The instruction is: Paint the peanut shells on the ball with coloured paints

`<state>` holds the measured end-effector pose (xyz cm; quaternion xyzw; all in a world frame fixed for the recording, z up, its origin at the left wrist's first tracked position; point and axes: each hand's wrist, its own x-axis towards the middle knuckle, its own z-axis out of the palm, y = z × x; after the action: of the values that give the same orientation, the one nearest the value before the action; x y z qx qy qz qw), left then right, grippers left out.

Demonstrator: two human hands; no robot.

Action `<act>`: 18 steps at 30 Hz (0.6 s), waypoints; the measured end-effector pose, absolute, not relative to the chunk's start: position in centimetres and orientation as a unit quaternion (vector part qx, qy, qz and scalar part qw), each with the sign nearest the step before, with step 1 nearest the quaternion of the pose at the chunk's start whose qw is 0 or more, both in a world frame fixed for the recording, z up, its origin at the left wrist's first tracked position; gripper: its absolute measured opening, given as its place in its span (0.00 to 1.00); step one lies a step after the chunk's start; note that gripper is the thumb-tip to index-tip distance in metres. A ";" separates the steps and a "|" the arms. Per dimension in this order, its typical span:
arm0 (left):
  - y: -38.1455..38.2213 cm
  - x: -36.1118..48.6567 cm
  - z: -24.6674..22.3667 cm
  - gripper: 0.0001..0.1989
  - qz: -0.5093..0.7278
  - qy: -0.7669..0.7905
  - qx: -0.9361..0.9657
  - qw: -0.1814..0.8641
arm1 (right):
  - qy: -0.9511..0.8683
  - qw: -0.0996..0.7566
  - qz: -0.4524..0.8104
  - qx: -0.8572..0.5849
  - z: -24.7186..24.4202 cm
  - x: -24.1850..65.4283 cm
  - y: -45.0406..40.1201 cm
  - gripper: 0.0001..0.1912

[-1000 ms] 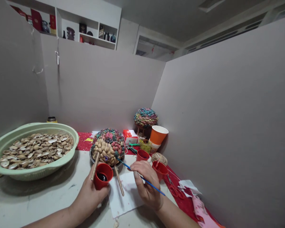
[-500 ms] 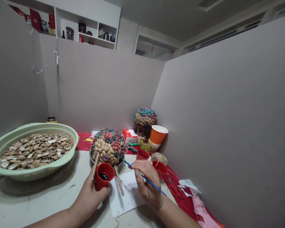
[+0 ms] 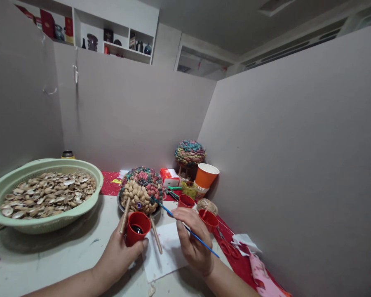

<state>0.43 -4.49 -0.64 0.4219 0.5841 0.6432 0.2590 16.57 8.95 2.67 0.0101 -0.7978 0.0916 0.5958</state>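
Observation:
My left hand (image 3: 119, 249) is wrapped round a red cup (image 3: 138, 227) with dark liquid inside. Between the fingers of my right hand (image 3: 194, 239) is a blue paintbrush (image 3: 200, 241), its tip touching the lower right side of a dome covered in peanut shells (image 3: 136, 194). Much of the dome is coloured red, pink and dark green, while its near left part is plain tan. Rope-wrapped sticks (image 3: 156, 235) slope from it toward me, one beside my left hand. The dome rests in a dark bowl (image 3: 121, 202). Under my right hand lies white paper (image 3: 162, 264).
At left stands a green basin (image 3: 97, 181) of empty shells. Red cups (image 3: 186, 201), a twine ball (image 3: 207, 206), orange paper cups (image 3: 204, 177) and scissors (image 3: 227, 245) line the right. Behind them is a second coloured dome (image 3: 190, 153). Grey partitions (image 3: 136, 107) enclose the table.
The brush has shifted very slightly right, its tip still at the dome's lower right side. The left hand and cup have barely moved; the whole view has shifted a little.

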 end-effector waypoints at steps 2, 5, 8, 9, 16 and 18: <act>-4.5 0.6 -0.3 0.29 0.642 0.589 0.417 0.260 | -0.794 0.597 0.111 0.000 2.7 16.1 8.8 0.16; -4.5 0.7 0.1 0.27 0.635 0.596 0.420 0.253 | -0.792 0.595 0.139 -0.013 2.9 15.2 8.8 0.15; -4.5 0.7 0.2 0.26 0.634 0.592 0.432 0.247 | -0.795 0.591 0.139 -0.016 3.2 14.4 9.1 0.14; -4.6 0.7 0.1 0.25 0.633 0.591 0.434 0.246 | -0.795 0.591 0.133 -0.016 3.3 14.2 9.2 0.14; -4.6 0.5 -0.1 0.23 0.628 0.586 0.445 0.252 | -0.804 0.586 0.098 -0.011 3.8 13.8 9.6 0.13; -4.6 0.5 -0.1 0.23 0.632 0.582 0.444 0.254 | -0.808 0.582 0.091 -0.012 3.7 14.2 9.3 0.13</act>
<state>0.52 -4.63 -0.12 0.4444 0.5825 0.6316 0.2536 14.23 9.35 3.66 -0.0120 -0.8081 0.0907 0.5819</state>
